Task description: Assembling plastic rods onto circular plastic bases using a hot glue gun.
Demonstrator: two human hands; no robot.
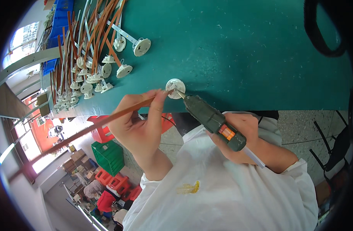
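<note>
Has a white round base [175, 83] at the middle of the frame, lying on the green counter [246, 57] near its lower edge. Pinches a long brown strip [122, 112] between thumb and fingers of the left hand [140, 119], with one end over the base and the rest slanting toward the lower left. Grips a dark green glue gun [207, 115] in the right hand [242, 134], just right of centre, pointing the nozzle [180, 93] at the strip's end; cannot tell whether touching. Shows a pale stick [254, 157] behind the gun. Has more strips on white bases [94, 78] crowded at upper left, beside a blue container [61, 23]. Shows a green crate [107, 157] at lower left, and a black chair [338, 150] at right.
</note>
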